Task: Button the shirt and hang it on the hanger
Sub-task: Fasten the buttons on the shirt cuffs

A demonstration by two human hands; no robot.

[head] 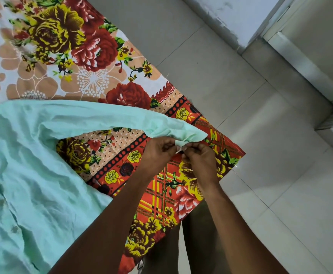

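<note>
Shirt [29, 155]: mint green, spread on my flowered bedsheet [66, 46]
Left hand [157, 153]: pinching the cuff [189, 136]
Right hand [199, 159]: pinching it too

The shirt [33, 165] is pale mint green, crumpled and spread flat on the floral bedsheet [72, 62], its buttoned-looking front placket running down the sheet's near left part. One long sleeve [106, 117] stretches across the sheet toward its corner, where the cuff [189, 135] is bunched and lifted slightly.
</note>
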